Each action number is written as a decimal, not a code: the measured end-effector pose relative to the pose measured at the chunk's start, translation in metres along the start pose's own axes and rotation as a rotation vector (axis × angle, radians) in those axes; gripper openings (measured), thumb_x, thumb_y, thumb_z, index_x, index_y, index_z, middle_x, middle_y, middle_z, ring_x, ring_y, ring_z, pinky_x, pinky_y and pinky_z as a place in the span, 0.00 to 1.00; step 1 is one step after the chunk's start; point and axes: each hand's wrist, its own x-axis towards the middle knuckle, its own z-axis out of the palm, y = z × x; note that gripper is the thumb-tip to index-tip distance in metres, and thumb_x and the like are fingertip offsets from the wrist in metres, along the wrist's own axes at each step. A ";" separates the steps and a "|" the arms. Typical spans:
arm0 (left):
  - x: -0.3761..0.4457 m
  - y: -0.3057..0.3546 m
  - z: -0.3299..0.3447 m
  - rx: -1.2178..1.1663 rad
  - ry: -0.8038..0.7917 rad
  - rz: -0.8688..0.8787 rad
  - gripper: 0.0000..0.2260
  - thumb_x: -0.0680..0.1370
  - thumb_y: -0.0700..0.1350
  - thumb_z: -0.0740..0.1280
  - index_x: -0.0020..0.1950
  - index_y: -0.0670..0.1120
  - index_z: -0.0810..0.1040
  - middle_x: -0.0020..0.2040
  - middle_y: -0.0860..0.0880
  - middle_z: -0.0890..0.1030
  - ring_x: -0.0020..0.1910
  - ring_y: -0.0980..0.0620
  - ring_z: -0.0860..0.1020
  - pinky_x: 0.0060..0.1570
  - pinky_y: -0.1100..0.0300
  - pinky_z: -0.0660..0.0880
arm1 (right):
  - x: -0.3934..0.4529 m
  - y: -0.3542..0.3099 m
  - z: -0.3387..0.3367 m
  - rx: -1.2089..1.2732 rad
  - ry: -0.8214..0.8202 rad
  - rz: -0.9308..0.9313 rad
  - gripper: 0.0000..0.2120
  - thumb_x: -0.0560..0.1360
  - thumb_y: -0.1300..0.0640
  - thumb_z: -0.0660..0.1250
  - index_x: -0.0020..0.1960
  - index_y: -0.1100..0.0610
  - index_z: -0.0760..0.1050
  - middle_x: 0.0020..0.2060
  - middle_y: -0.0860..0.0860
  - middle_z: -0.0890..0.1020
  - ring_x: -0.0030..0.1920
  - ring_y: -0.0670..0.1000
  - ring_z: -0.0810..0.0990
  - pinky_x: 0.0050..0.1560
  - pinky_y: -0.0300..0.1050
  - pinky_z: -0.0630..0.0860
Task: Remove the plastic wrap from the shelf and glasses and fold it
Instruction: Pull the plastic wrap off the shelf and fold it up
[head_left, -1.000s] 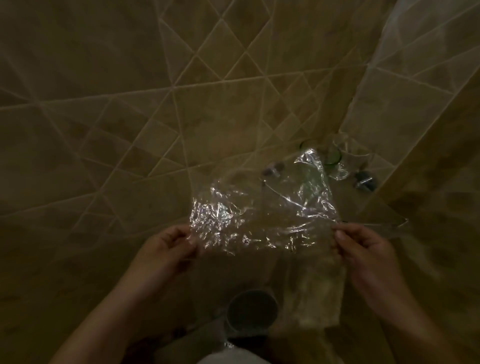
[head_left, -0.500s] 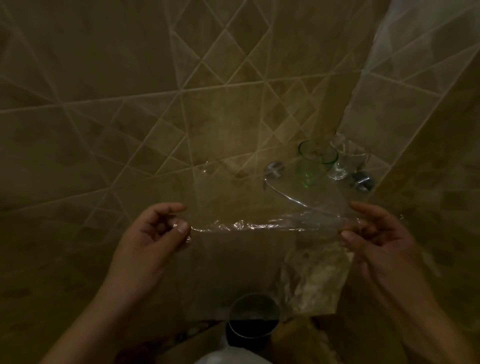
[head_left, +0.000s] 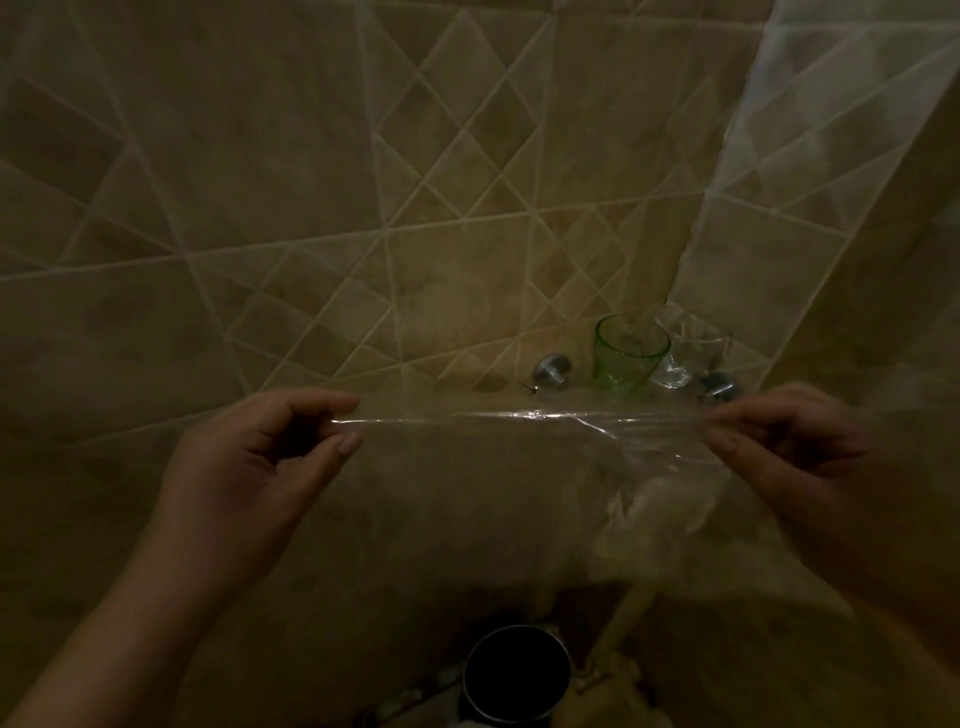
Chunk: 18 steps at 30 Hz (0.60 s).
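Grip: left hand (head_left: 244, 467) and right hand (head_left: 789, 457) each pinch one end of plastic wrap (head_left: 519, 452), stretched taut between them in front of shelf. Green glass (head_left: 626, 353) and clear glass (head_left: 691, 353) stand uncovered. Removal looks done; folding barely begun, sheet apparently doubled once, more folds left.

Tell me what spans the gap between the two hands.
Head view: the plastic wrap, pulled taut, runs from the left hand to the right hand.

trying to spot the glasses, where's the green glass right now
In the head view the green glass stands right of centre in the tiled corner, between a metal shelf mount on its left and a clear glass on its right.
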 end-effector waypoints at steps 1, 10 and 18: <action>0.002 0.001 -0.003 0.043 0.016 0.035 0.09 0.69 0.54 0.69 0.47 0.66 0.79 0.48 0.59 0.81 0.41 0.62 0.80 0.37 0.75 0.73 | 0.003 -0.003 -0.003 -0.027 0.002 -0.025 0.04 0.68 0.46 0.71 0.43 0.39 0.80 0.39 0.40 0.79 0.37 0.42 0.77 0.35 0.30 0.71; 0.027 0.002 0.007 -0.406 -0.021 -0.076 0.02 0.73 0.45 0.69 0.41 0.52 0.81 0.48 0.51 0.84 0.48 0.56 0.81 0.44 0.67 0.77 | 0.016 0.004 0.000 -0.080 -0.081 0.065 0.06 0.66 0.43 0.74 0.41 0.42 0.80 0.35 0.44 0.83 0.32 0.44 0.80 0.31 0.32 0.74; 0.069 0.009 0.018 -0.203 -0.409 0.085 0.04 0.76 0.45 0.67 0.44 0.47 0.79 0.42 0.49 0.84 0.44 0.51 0.82 0.47 0.56 0.78 | 0.033 -0.004 0.046 -0.431 -0.501 0.082 0.33 0.62 0.34 0.69 0.65 0.42 0.70 0.56 0.39 0.76 0.57 0.40 0.75 0.55 0.41 0.71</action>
